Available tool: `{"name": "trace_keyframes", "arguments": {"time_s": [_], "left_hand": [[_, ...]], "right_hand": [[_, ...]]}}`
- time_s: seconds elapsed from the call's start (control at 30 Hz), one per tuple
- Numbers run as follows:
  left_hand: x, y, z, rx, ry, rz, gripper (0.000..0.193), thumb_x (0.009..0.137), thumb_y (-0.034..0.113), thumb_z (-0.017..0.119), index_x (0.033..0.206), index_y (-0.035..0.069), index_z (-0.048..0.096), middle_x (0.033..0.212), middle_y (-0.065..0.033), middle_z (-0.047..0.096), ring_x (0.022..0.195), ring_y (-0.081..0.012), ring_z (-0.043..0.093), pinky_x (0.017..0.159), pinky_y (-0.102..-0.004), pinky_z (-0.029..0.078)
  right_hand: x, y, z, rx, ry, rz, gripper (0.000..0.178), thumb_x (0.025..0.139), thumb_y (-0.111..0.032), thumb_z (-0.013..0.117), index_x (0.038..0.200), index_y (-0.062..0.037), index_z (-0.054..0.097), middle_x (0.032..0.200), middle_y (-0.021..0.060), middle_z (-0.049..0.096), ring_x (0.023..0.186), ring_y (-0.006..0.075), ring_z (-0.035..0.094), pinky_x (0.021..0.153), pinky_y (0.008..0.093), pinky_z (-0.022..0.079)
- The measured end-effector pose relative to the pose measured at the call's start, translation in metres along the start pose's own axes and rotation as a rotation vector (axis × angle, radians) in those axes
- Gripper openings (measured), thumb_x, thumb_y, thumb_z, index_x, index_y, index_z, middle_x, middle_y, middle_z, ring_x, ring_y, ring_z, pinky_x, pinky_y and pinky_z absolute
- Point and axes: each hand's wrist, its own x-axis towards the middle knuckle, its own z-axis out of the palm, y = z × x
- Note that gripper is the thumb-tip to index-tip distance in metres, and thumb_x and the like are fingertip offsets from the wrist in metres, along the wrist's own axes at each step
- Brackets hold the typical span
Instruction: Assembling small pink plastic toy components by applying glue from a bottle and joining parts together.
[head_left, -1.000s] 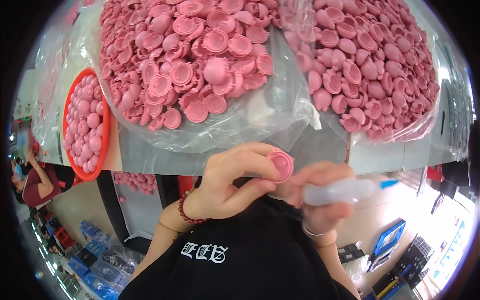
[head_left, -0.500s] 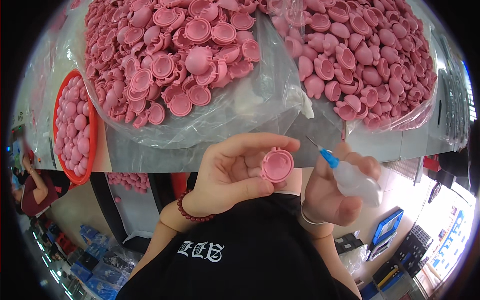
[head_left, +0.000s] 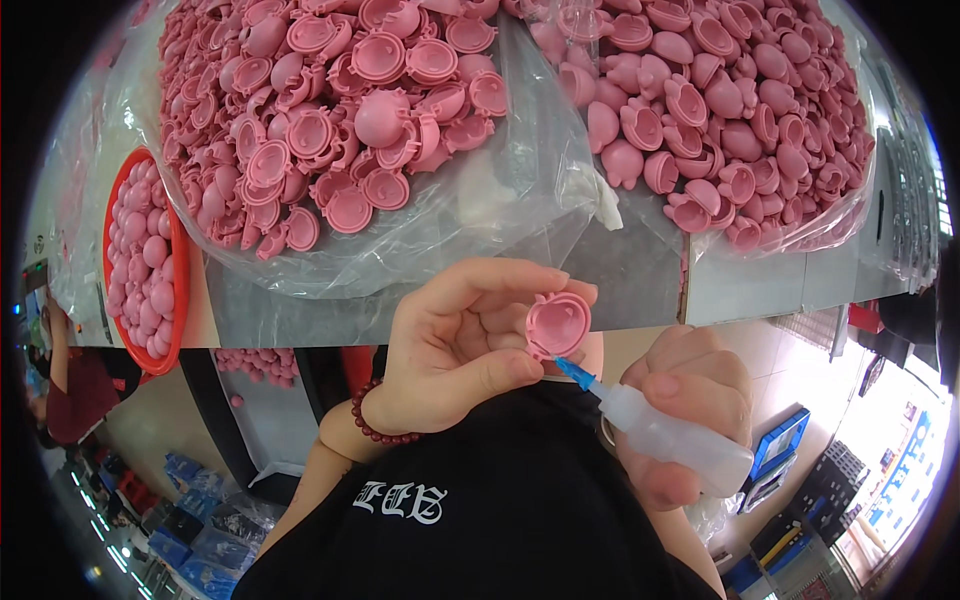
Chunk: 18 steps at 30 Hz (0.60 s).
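My left hand pinches a pink plastic half shell by its edges, its hollow side facing me. My right hand is wrapped round a translucent white squeeze bottle with a blue needle tip. The tip points up and left at the lower rim of the shell; the fine needle itself is hard to make out, so I cannot tell whether it touches. Beyond my hands, a heap of similar pink half shells lies on clear plastic sheeting.
A second heap of pink rounded pieces lies on plastic at the right of the grey table. At the left stands an orange-red basket of pink balls. Below the table edge, a tray holds more pink pieces. Another person is at far left.
My right hand has turned and lowered the bottle, bringing its blue tip leftward to the shell's lower rim. My left hand still holds the shell in nearly the same place.
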Motion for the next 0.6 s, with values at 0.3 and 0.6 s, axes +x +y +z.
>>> {"name": "trace_keyframes", "arguments": {"time_s": [0.3,0.6], "left_hand": [[0.002,0.003,0.012,0.061,0.165,-0.034,0.048,0.073,0.012,0.067,0.110,-0.003,0.040,0.108,-0.0274,0.050,0.091,-0.0240,0.058,0.075,-0.0338,0.051],[0.001,0.003,0.011,0.089,0.149,-0.008,0.047,0.072,0.011,0.068,0.109,-0.004,0.042,0.107,-0.0272,0.051,0.091,-0.0234,0.057,0.075,-0.0327,0.051]], "right_hand": [[0.002,0.004,-0.001,0.011,0.069,-0.032,0.060,0.081,-0.055,0.042,0.087,0.0031,0.052,0.065,0.0037,0.040,0.048,0.0115,0.037,0.041,0.0223,0.026],[0.004,0.007,0.001,-0.034,0.049,-0.048,0.061,0.082,-0.055,0.041,0.089,0.0050,0.053,0.062,0.0038,0.038,0.046,0.0102,0.034,0.037,0.0222,0.022]]}}
